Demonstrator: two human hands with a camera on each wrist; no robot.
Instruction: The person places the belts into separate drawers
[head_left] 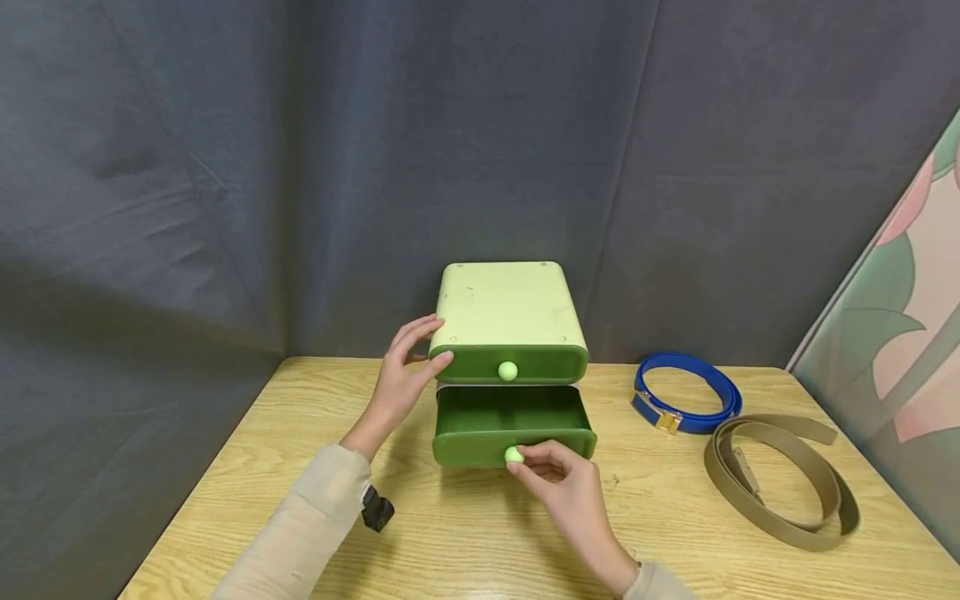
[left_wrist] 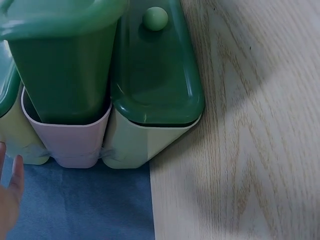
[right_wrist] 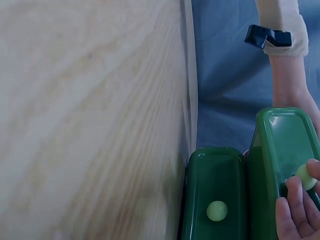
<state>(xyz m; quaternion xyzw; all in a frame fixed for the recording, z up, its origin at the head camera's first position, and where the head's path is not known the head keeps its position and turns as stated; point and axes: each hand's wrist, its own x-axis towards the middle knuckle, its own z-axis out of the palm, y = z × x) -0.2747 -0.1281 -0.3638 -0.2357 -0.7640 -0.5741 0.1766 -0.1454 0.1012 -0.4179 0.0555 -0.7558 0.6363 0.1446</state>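
Note:
A small drawer unit (head_left: 510,304) with a pale yellow-green top stands against the curtain. Its middle green drawer (head_left: 472,450) is pulled out and its inside shows bare green. My right hand (head_left: 570,492) pinches that drawer's round light-green knob (head_left: 513,455) between thumb and fingers. At the unit's upper left corner rests my left hand (head_left: 397,383), thumb on the front of the closed top drawer (head_left: 551,364) and fingers along the side. The bottom drawer (left_wrist: 155,70) is closed in the left wrist view; from the head it is hidden under the pulled-out one.
To the right on the wooden table (head_left: 645,500) lie a coiled blue belt (head_left: 693,421) with a gold buckle and a coiled olive-brown belt (head_left: 780,517). A dark curtain (head_left: 465,142) hangs behind, and a flower-patterned panel (head_left: 900,333) borders the right side.

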